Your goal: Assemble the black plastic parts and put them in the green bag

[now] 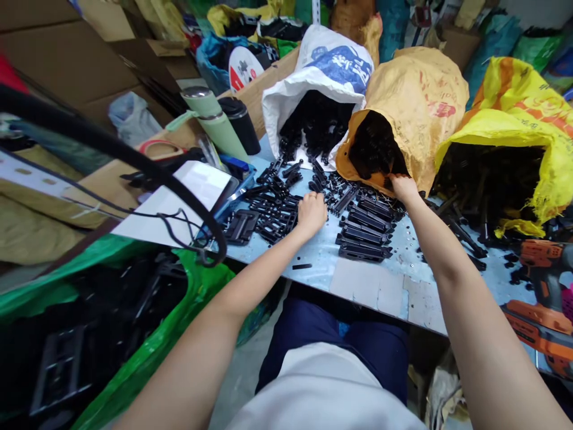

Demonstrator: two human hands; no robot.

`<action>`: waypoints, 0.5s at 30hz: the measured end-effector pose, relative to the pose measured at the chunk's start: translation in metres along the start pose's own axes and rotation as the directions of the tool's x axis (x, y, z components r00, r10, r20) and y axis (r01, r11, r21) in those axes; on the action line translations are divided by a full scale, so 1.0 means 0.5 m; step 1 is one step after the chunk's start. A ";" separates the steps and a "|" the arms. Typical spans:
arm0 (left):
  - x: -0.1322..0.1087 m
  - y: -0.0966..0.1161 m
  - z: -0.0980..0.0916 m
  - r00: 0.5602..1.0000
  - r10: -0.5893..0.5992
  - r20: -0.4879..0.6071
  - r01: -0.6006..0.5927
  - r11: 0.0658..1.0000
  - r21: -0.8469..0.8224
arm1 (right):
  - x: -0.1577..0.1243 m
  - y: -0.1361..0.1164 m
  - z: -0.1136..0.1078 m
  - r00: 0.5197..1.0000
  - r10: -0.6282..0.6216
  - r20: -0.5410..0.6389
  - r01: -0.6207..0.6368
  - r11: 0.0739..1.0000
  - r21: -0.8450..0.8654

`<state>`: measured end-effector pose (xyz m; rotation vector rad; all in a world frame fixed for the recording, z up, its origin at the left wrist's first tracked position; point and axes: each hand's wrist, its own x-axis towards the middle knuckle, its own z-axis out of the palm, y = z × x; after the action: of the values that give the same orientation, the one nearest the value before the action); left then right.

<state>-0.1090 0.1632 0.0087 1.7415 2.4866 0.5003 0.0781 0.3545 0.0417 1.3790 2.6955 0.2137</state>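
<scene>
Across the far side of our pale blue tabletop [319,255], a white sack [286,95], an orange sack [423,89] and a yellow sack [501,104] lie with their mouths toward us, dark parts inside. Our left hand [312,210] is at the right edge of a loose heap of black plastic parts [275,206], its fingers curled downward; we cannot tell whether they grip a piece. To that hand's right, a row of long black pieces [364,230] lies side by side, between our two hands and nearer to us. Our right hand [403,186] is at the orange sack's mouth, fingers bent in at the lower lip, just beside the dark parts within; their tips are too unclear for us to tell whether they hold anything.
</scene>
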 end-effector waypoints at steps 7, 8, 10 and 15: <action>0.136 -0.027 0.007 0.882 -0.442 0.161 0.459 0.885 -0.080 | -0.076 -0.029 -0.016 0.952 -0.094 -0.290 0.251 0.779 0.575; 0.145 -0.025 0.010 0.858 -0.470 0.208 0.498 0.860 -0.113 | -0.100 -0.038 -0.018 0.959 -0.075 -0.275 0.248 0.693 0.677; 0.154 -0.021 0.013 0.845 -0.489 0.215 0.530 0.820 -0.215 | -0.159 -0.054 -0.023 0.967 -0.054 -0.248 0.238 0.532 0.813; 0.104 -0.011 0.010 0.940 -0.340 -0.041 0.263 0.794 -0.548 | -0.342 -0.073 -0.028 0.925 -0.109 -0.365 0.359 0.570 0.739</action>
<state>-0.1314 0.2108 0.0091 1.1017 2.3171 1.1786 0.1466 0.1936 0.0543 1.1189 3.3533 -1.0562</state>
